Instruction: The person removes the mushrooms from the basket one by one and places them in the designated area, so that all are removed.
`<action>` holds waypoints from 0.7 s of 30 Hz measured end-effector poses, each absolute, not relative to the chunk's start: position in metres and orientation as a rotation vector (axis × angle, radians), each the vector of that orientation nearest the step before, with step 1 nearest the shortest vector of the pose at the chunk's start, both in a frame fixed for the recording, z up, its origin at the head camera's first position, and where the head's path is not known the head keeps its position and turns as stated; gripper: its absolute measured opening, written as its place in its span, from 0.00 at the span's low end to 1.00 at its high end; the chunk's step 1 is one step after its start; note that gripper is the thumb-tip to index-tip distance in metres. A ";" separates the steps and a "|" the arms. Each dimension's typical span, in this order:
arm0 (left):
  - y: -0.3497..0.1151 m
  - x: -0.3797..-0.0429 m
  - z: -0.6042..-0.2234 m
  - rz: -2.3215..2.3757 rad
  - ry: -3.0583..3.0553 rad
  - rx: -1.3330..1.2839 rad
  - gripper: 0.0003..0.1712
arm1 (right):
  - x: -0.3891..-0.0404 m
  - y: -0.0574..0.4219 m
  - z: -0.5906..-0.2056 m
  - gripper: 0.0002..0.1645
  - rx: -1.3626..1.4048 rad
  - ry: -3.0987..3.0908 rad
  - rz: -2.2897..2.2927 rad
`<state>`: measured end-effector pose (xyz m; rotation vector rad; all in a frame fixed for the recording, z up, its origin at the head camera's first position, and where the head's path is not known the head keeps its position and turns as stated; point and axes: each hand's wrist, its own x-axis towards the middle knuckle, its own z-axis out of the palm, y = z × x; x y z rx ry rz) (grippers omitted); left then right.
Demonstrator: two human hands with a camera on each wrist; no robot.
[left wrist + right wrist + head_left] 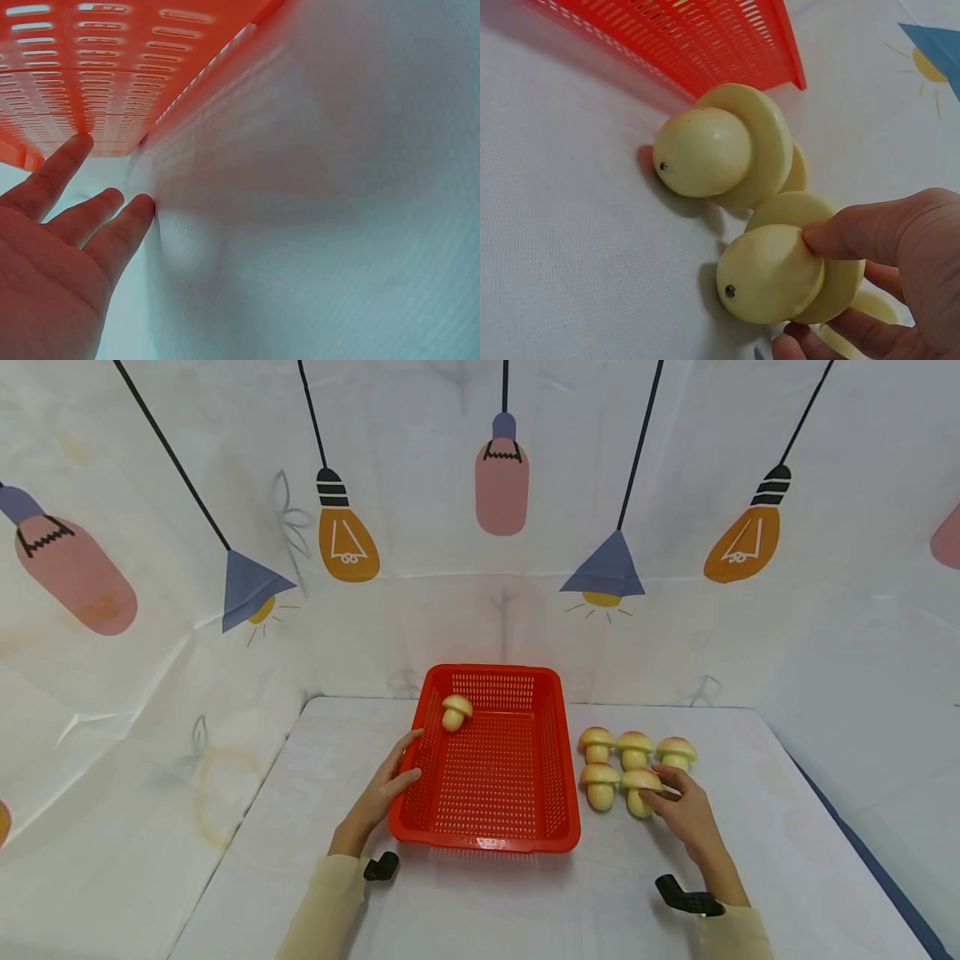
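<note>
My right hand (686, 814) pinches a mushroom (641, 785) with a pale stem and a reddish-yellow cap, thumb on the stem side and fingers at the cap. In the right wrist view this mushroom (772, 274) leans close over the white surface beside a second one (705, 150). Several more mushrooms (597, 743) stand in two rows right of the red basket (568, 777). One mushroom (456, 712) lies inside it, at the far left. With fingers stretched out, my left hand (378, 797) rests at the basket's left rim; three fingers (124, 232) show below and outside it.
The white table (495, 914) meets a pale wall sheet printed with hanging lamps (502, 485) behind the basket. At the right, a dark blue strip (862, 852) runs along the table's side. Black wrist straps (686, 897) sit below each hand.
</note>
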<state>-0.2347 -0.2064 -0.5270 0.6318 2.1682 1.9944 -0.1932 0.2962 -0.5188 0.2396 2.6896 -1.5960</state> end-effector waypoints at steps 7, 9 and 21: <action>-0.207 -0.235 -0.528 1.992 2.167 0.644 0.38 | -0.194 0.296 -0.519 0.40 0.231 2.703 -1.609; -0.207 -0.235 -0.528 1.990 2.172 0.642 0.38 | -0.194 0.296 -0.519 0.40 0.229 2.694 -1.620; -0.208 -0.236 -0.529 1.975 2.197 0.657 0.39 | -0.194 0.295 -0.519 0.42 0.238 2.676 -1.623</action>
